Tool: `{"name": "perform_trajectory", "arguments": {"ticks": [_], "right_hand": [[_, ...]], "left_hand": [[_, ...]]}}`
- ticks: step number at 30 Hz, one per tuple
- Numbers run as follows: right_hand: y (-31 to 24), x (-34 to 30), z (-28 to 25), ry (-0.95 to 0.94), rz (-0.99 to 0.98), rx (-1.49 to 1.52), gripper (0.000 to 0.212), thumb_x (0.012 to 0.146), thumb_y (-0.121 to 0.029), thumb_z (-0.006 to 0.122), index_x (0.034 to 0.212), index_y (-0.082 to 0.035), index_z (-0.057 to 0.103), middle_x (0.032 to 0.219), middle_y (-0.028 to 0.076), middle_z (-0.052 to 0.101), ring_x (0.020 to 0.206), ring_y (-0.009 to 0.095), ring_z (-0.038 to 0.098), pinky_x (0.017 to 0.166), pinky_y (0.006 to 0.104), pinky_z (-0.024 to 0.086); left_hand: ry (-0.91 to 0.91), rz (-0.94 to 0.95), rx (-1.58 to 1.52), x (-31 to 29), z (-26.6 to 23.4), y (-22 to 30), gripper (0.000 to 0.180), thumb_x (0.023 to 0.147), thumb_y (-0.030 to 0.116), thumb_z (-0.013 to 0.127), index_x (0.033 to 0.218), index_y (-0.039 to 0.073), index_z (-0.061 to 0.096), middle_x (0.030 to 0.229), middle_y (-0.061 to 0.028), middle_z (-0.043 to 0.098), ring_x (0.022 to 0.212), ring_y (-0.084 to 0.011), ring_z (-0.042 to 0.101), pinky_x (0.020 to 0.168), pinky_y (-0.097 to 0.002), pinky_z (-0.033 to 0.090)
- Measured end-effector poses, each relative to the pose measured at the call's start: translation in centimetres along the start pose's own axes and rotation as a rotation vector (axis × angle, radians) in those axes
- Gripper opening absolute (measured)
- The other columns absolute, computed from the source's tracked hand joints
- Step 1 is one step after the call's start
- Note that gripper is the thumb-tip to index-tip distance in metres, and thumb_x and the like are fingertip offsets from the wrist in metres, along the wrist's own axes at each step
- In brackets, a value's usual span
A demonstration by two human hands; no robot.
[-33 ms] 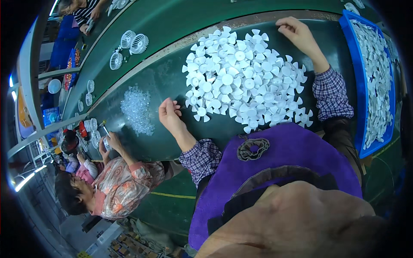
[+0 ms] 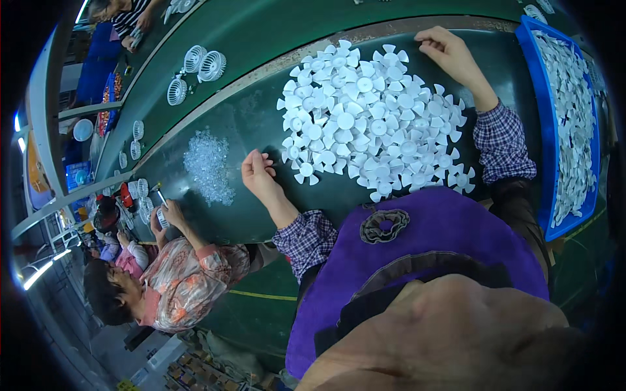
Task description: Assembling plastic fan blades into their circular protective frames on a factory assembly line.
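A wide heap of white plastic fan blades (image 2: 365, 120) lies on the dark green tabletop in front of me. My left hand (image 2: 263, 177) hovers or rests just left of the heap, its fingers curled in and no blade visible in it. Beyond the heap's far right side, my right hand (image 2: 450, 55) has loosely bent fingers with a small gap between them, and nothing shows in it. Neither hand touches the blades.
Small clear plastic pieces (image 2: 208, 167) form a pile farther left. A blue bin (image 2: 548, 130) full of white parts stands at the right. White fan cages (image 2: 212, 66) sit on the green belt (image 2: 261, 39) beyond. A co-worker (image 2: 189, 280) handles a white cage at the left.
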State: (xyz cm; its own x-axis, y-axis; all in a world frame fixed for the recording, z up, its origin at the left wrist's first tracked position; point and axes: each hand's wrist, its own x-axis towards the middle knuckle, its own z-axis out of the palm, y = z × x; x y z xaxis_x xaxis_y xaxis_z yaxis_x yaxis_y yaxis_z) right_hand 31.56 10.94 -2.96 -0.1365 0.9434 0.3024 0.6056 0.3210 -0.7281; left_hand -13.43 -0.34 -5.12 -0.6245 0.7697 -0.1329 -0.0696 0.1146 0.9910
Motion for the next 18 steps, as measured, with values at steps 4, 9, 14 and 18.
{"name": "perform_trajectory", "arguments": {"ticks": [4,9,14,18], "right_hand": [[-2.5,1.8,2.1,-0.101,-0.239,-0.172,0.021,0.084,-0.011,0.061,0.102,0.000,0.062,0.085,0.009,0.054,0.082,0.024,0.051,0.074,0.0331,0.043],[-4.9,2.2,3.6,-0.270,-0.201,-0.401,0.030,0.074,-0.013,0.064,0.104,-0.005,0.062,0.090,0.013,0.056,0.092,0.031,0.051,0.080,0.0409,0.039],[-7.2,2.0,3.3,-0.356,-0.159,-0.575,0.033,0.072,-0.007,0.066,0.104,-0.007,0.063,0.098,0.013,0.056,0.100,0.032,0.050,0.082,0.0452,0.039],[-7.1,2.3,3.6,-0.331,-0.168,-0.626,0.034,0.071,-0.006,0.066,0.104,-0.008,0.064,0.097,0.013,0.056,0.101,0.032,0.050,0.083,0.0438,0.040]], "left_hand": [[0.031,0.086,0.028,0.2,0.3,-0.2,0.011,0.089,0.012,0.060,0.093,0.002,0.059,0.077,-0.0053,0.062,0.056,-0.0045,0.052,0.042,-0.0160,0.035],[-0.012,0.094,0.051,0.6,0.6,-1.5,0.008,0.091,0.010,0.058,0.092,0.002,0.059,0.076,-0.0045,0.062,0.059,-0.0074,0.054,0.055,-0.0199,0.045],[-0.030,0.122,0.065,0.4,0.1,-1.0,0.010,0.091,0.009,0.058,0.093,-0.001,0.060,0.076,-0.0052,0.063,0.059,-0.0074,0.056,0.054,-0.0200,0.046],[-0.024,0.141,0.064,0.5,-0.2,-1.0,0.011,0.090,0.009,0.058,0.093,-0.001,0.060,0.076,-0.0054,0.063,0.059,-0.0075,0.056,0.054,-0.0203,0.046]]}}
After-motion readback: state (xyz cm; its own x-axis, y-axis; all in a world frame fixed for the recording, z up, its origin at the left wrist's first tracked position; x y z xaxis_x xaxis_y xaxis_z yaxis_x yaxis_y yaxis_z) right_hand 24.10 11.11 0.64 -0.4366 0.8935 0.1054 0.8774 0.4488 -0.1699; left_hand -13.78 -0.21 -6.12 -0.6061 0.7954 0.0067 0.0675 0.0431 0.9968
